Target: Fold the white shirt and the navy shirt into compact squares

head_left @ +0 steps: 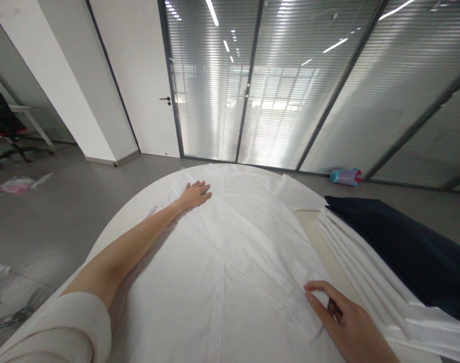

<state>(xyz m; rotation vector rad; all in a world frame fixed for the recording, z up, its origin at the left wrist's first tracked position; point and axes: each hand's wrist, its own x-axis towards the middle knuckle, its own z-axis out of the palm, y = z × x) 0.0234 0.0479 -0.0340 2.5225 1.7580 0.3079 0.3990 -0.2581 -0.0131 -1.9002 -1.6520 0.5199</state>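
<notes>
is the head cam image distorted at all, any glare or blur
In the head view, wide-angle distortion bends the table edge and leans the glass wall; reflected ceiling lights glare as streaks on the glass; the left hand and right hand show no obvious blur in that view.

A white door [139,75] beside glass partitions [275,85] meets the grey floor [56,222].

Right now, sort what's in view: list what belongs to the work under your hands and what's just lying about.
At the work:
white button-front shirt
left hand, flat on it
right hand, at its folded edge

Lying about:
folded white cloth
folded navy cloth
teal-and-pink cylinder
pink plastic bag
black office chair
</notes>
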